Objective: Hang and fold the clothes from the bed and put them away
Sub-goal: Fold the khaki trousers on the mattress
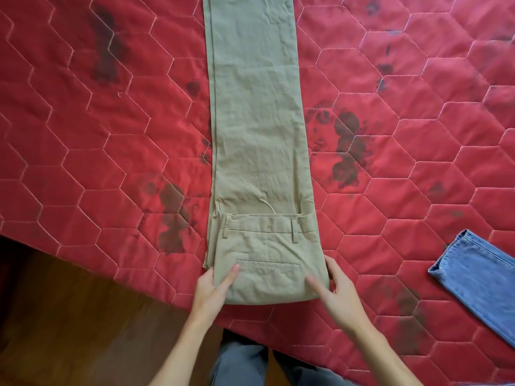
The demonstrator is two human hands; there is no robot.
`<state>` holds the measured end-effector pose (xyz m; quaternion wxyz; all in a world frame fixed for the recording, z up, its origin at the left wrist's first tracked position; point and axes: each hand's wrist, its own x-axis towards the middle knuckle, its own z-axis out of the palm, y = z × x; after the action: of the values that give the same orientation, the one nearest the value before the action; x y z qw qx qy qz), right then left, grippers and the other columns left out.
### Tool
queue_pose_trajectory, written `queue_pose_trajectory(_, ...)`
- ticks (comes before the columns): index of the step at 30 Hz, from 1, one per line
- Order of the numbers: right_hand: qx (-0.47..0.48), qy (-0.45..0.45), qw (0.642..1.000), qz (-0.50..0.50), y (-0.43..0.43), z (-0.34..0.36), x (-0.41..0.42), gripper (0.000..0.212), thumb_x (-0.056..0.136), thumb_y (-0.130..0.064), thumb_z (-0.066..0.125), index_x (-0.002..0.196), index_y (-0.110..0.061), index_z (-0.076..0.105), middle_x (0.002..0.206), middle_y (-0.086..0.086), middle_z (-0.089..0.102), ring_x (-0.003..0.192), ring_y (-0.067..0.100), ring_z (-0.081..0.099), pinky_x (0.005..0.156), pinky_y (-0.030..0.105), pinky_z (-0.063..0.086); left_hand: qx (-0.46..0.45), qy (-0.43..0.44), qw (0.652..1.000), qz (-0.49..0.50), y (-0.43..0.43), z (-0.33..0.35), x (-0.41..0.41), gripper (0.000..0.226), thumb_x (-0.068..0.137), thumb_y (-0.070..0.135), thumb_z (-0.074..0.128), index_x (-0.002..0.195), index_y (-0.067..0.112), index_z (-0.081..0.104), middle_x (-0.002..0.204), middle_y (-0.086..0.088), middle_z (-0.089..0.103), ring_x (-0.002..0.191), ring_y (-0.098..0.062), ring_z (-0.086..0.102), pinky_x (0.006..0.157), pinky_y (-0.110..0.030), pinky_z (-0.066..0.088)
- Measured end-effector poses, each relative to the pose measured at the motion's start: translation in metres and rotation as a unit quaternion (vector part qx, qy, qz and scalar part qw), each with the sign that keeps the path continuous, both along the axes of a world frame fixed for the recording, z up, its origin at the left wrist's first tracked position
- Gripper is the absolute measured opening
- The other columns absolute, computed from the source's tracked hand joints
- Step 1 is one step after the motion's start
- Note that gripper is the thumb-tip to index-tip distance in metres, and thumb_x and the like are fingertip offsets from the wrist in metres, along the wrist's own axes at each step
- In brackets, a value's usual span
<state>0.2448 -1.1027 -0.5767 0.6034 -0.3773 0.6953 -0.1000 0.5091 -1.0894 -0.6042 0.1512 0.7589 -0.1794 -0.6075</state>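
Head view: left hand (pixel 213 285) and right hand (pixel 338 292), open, are pressing folded khaki trousers (pixel 259 151); next, continue folding legward.

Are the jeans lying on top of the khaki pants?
No, the jeans lie apart on the quilt, right of the khaki pants.

The khaki trousers (pixel 259 121) lie flat on the red quilt (pixel 97 121), waist end folded over at 6 o'clock. The left hand (pixel 213 288) and right hand (pixel 338 291) rest on the fold's corners. Blue jeans (pixel 479 280) lie at 4 o'clock.
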Motion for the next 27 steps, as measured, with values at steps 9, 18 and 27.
queue_pose_trajectory(9, -0.085, 0.051, 0.965, 0.241, -0.024, -0.019, -0.004, 0.025, 0.091, -0.058, 0.054, 0.107, -0.041, 0.043, 0.09, -0.017, 0.065, 0.082, 0.007, 0.062, 0.069, 0.024, 0.041, -0.087, -0.111, 0.988, -0.065, 0.003, -0.01, 0.007, 0.021, 0.093, 0.041, 0.061, 0.108, 0.027, 0.065, 0.104, 0.016, 0.069, 0.101, 0.004, 0.064, 0.089, -0.017, 0.048)
queue_pose_trajectory(18, 0.063, 0.182, 0.98, 0.044, 0.043, -0.036, 0.015, 0.043, 0.092, -0.05, 0.058, 0.06, -0.025, 0.043, 0.06, -0.007, 0.054, 0.069, 0.025, 0.055, 0.061, 0.039, 0.039, 0.039, -0.279, 0.943, -0.179, 0.045, -0.011, 0.006, 0.056, 0.078, 0.075, 0.058, 0.068, 0.02, 0.054, 0.079, -0.001, 0.066, 0.081, -0.028, 0.063, 0.068, -0.037, 0.047)
queue_pose_trajectory(27, 0.121, 0.116, 0.973, -0.157, 0.057, -0.015, 0.02, 0.045, 0.082, -0.039, 0.077, 0.113, -0.015, 0.055, 0.104, -0.003, 0.063, 0.098, 0.016, 0.062, 0.087, 0.035, 0.049, 0.066, -0.16, 0.979, -0.11, 0.069, 0.006, 0.022, 0.071, 0.08, 0.054, 0.073, 0.135, 0.026, 0.039, 0.105, 0.005, 0.063, 0.101, -0.02, 0.058, 0.087, -0.036, 0.046)
